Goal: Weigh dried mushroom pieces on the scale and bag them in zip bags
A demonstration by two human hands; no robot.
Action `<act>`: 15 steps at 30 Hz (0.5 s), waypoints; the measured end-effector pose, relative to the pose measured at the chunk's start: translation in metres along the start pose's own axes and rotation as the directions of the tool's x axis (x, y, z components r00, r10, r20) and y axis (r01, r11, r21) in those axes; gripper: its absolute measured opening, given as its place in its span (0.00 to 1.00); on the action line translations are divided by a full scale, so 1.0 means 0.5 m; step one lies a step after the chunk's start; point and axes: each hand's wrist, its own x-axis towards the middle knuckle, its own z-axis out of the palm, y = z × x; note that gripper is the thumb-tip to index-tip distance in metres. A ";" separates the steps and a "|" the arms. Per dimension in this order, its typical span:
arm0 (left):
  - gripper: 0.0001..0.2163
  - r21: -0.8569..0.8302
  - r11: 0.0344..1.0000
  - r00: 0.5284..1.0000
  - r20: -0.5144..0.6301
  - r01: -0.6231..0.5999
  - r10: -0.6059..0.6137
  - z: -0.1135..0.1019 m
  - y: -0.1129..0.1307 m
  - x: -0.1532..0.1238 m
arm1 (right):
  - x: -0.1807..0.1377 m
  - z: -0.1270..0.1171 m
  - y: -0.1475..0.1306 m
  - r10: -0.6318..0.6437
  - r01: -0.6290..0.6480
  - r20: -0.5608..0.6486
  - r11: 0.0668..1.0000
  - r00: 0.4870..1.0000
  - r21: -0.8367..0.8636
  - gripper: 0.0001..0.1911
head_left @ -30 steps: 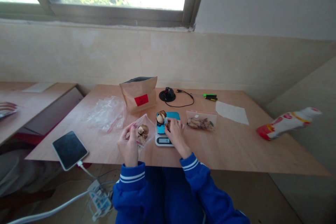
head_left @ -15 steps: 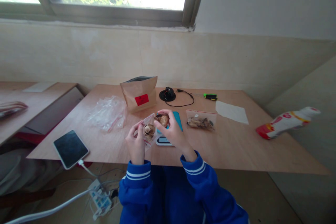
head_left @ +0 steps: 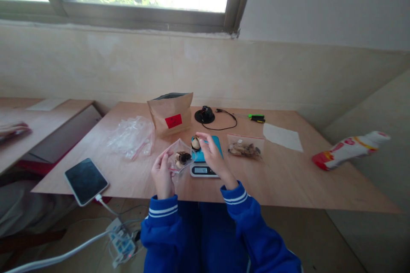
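The left hand [head_left: 162, 171] was pinched shut on the rim of a small clear plastic zip bag [head_left: 181, 158]. It held the bag just off the pale wooden table [head_left: 288, 179], tilted so that its mouth faced the right hand [head_left: 213, 155]. That grip kept the opening wide and let the dark brown pieces inside settle at the bottom. The right hand's thumb and fingers gripped 1 pale round nut-like piece [head_left: 195, 142], just above the platform of the blue-topped white kitchen scale [head_left: 205, 169] and beside the bag's mouth. The scale sat directly in front of the person, with its display facing them and readable. Another clear bag filled with brown pieces [head_left: 245, 149] lay flat just right of the scale, out of the hands' way. A brown paper pouch with a red label [head_left: 171, 114] stood upright behind, top open. A heap of empty clear bags [head_left: 131, 136] lay to its left.
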 end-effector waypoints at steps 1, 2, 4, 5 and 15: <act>0.19 -0.043 0.999 1.000 -0.015 0.016 -0.017 0.001 0.002 0.000 | 0.004 -0.002 0.016 -0.005 0.004 -0.015 0.999 1.000 -0.038 0.17; 0.20 -0.077 0.997 0.999 -0.031 0.023 -0.025 0.001 0.004 0.000 | 0.009 -0.004 0.032 -0.015 0.012 -0.025 0.995 1.000 -0.096 0.17; 0.20 -0.111 0.994 0.998 -0.055 0.017 -0.024 0.000 0.009 0.001 | 0.023 -0.006 0.064 -0.046 0.047 0.011 0.967 0.999 -0.250 0.18; 0.20 -0.111 0.994 0.998 -0.057 0.016 -0.022 -0.001 0.012 0.001 | 0.031 -0.005 0.078 -0.055 0.072 0.062 0.943 0.997 -0.326 0.21; 0.21 -0.057 0.998 0.999 -0.030 0.037 -0.038 -0.006 0.022 -0.005 | 0.060 0.014 0.100 -0.004 0.144 0.247 0.822 0.969 -0.551 0.15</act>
